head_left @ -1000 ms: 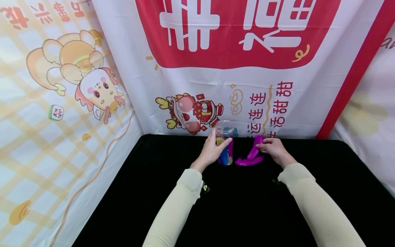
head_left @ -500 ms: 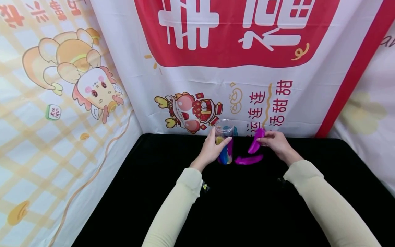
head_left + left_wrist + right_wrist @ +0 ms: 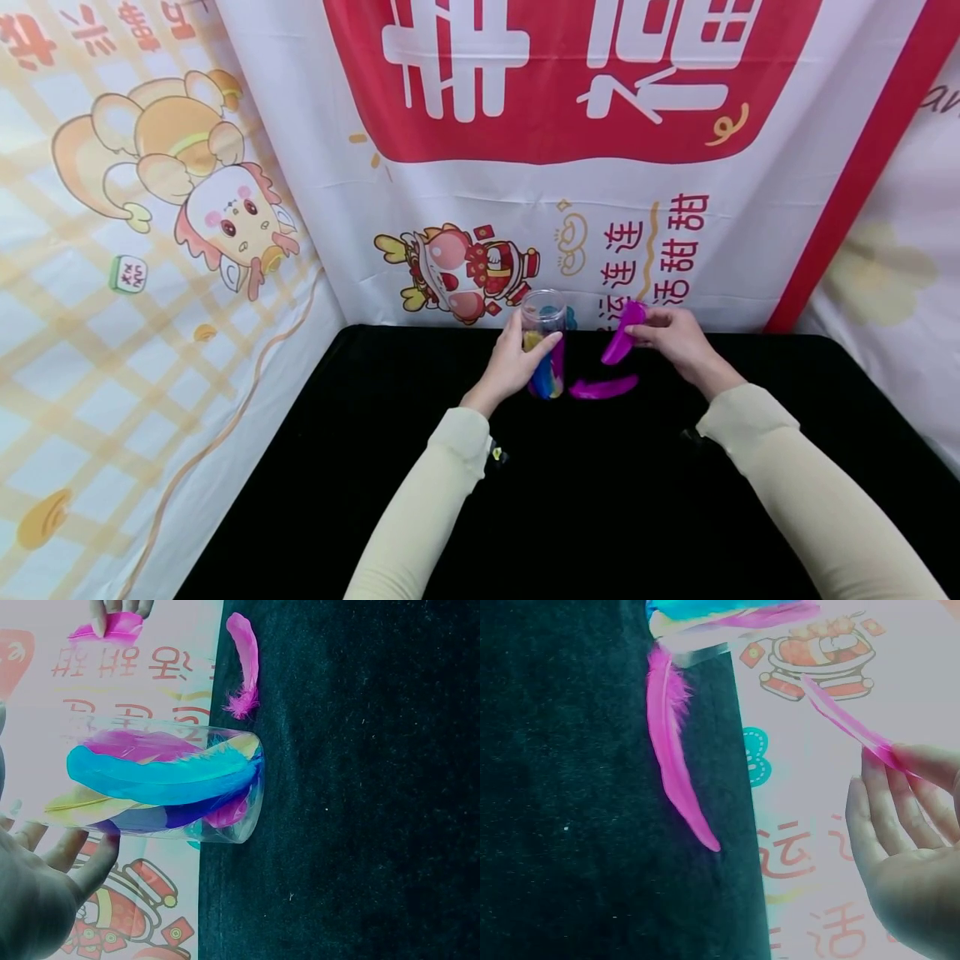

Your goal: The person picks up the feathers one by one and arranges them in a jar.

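My left hand (image 3: 512, 362) grips a clear plastic jar (image 3: 544, 307) from its left side, near the back of the black table. Blue, yellow, purple and pink feathers fill the jar; a bright blue feather (image 3: 165, 775) lies in front in the left wrist view. To the right, my right hand (image 3: 675, 340) pinches a magenta feather (image 3: 624, 335) between thumb and fingers, raised above the table. That feather (image 3: 847, 721) slants up from the fingertips in the right wrist view. Another magenta feather (image 3: 604, 388) lies on the table just right of the jar's base, its fluffy end (image 3: 664, 667) toward the jar.
The black-covered table (image 3: 525, 517) reaches back to a white and red printed cloth (image 3: 465, 187), which hangs close behind the jar. A patterned cloth wall (image 3: 150, 350) rises on the left, and another pale cloth (image 3: 892, 275) hangs on the right.
My right hand has lifted its magenta feather up and slightly right, away from the one lying on the table. The left hand and jar stay nearly in place.
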Demonstrator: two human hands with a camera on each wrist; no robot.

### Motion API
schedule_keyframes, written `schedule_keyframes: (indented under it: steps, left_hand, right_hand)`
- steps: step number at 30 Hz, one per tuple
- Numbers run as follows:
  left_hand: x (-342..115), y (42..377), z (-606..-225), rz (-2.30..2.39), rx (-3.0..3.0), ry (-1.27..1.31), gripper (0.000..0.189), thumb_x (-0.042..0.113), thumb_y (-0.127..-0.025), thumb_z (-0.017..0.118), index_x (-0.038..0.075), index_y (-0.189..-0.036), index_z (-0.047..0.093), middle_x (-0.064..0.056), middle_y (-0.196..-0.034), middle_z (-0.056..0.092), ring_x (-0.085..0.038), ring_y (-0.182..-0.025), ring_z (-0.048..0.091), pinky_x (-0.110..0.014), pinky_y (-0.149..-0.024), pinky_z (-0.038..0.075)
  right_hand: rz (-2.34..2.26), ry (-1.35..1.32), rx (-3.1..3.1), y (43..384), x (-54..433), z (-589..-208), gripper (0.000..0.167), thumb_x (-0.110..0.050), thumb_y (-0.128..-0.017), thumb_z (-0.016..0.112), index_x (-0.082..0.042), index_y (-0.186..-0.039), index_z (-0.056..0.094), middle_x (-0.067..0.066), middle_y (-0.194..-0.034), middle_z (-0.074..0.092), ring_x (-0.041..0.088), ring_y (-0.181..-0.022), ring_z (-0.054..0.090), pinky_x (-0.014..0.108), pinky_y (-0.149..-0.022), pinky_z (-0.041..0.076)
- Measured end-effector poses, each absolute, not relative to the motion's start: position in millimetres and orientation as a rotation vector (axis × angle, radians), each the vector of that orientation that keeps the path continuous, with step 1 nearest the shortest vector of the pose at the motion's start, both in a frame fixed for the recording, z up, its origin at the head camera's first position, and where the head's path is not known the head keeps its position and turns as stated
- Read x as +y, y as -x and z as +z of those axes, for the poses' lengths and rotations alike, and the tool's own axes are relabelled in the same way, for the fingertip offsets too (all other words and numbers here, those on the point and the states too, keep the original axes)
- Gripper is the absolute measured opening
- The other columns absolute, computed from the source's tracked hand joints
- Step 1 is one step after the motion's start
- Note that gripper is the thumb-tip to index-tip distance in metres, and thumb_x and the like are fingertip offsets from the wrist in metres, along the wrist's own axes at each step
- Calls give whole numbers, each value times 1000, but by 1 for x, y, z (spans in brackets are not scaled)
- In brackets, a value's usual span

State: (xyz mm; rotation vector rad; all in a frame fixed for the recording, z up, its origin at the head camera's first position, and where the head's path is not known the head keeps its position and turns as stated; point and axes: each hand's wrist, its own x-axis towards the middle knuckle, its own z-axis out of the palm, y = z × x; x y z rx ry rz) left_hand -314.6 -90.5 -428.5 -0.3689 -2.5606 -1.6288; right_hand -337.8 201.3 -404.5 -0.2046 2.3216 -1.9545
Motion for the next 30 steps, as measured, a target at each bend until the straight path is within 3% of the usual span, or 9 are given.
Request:
schedule_keyframes:
  steps: [24, 30]
  left_hand:
    - [-90, 311, -429, -1623, -2551, 365, 80, 56, -97, 65, 25, -160, 27, -6, -153, 43, -28, -142, 46, -45, -116, 38]
    - [-89, 311, -428, -1611, -2555, 365, 81, 57, -96, 65, 24, -160, 26, -6, -152, 44, -27, -141, 46, -45, -115, 39]
  right_hand:
    - [-1929, 280, 2397, 331, 190, -361, 30, -13, -93, 77, 9, -111, 66, -8, -88, 76, 8, -82, 72, 25, -78, 60]
    - [-1925, 277, 2447, 328, 186, -351, 28, -16, -93, 78, 5, -108, 69, -10, -86, 76, 9, -80, 72, 23, -71, 57]
